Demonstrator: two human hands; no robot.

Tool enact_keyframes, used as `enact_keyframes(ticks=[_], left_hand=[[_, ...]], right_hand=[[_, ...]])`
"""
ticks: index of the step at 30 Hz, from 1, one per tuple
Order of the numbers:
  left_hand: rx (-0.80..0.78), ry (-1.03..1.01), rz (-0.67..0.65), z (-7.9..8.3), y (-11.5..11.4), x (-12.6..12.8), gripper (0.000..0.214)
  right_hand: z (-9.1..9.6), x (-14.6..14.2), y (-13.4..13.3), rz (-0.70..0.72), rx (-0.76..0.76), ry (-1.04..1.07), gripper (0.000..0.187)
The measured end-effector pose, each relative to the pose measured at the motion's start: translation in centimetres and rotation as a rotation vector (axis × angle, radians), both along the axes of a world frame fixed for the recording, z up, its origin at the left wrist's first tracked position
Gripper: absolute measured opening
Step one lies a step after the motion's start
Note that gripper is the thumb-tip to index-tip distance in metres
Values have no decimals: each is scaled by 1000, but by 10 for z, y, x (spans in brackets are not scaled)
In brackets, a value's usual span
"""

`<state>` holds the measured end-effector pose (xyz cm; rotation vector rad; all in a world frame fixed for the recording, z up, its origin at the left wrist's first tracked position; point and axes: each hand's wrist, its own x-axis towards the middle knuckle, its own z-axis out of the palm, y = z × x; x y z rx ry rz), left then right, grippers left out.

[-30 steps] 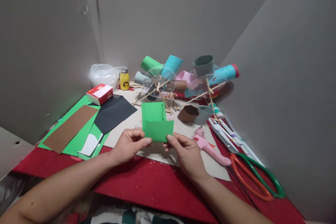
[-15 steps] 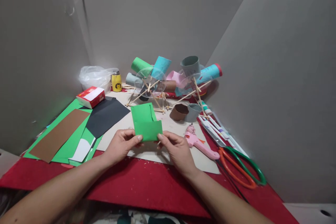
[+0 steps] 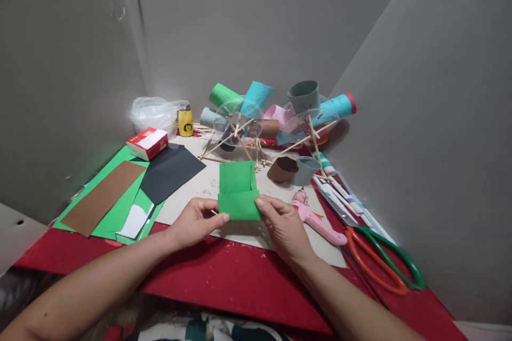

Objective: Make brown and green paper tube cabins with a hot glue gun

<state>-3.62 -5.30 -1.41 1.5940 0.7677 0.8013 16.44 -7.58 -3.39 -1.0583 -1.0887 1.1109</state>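
Observation:
A folded piece of green paper [image 3: 239, 206] is held up over the pale board, its lower part doubled forward and a taller panel standing behind. My left hand [image 3: 198, 222] pinches its lower left corner, thumb in front and fingers behind. On the right edge, my right hand [image 3: 283, 224] grips it between thumb and fingers. Just right of that hand lies a pink glue gun [image 3: 320, 225]. Behind the paper stands a wheel of clear plastic discs and wooden sticks [image 3: 237, 130], with coloured paper tubes fixed around it.
Large scissors [image 3: 376, 256] with orange and green handles lie at right beside several markers [image 3: 344, 194]. Brown [image 3: 284, 169] and grey paper rings [image 3: 307, 171] stand behind the glue gun. At left are brown paper [image 3: 104, 197], black paper [image 3: 174, 173], a red box [image 3: 147, 144] and a yellow container [image 3: 185, 121].
The folded green paper has turned to face me more squarely, its back panel now more upright. Both hands keep hold of it. The whole view has shifted slightly.

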Motion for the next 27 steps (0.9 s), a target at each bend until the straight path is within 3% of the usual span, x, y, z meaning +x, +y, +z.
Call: enact_keyframes(ticks=[10, 16, 22, 27], left_hand=[[28, 26, -66, 2, -5, 2, 25], [-127, -231, 205, 11, 5, -1, 34], [-163, -282, 6, 9, 10, -2, 40], [20, -188, 30, 4, 7, -4, 28]], right_hand=[[4, 0, -3, -78, -21, -55, 25], [3, 1, -3, -52, -6, -62, 22], [2, -1, -8, 76, -31, -94, 22], [3, -1, -8, 116, -57, -67, 24]])
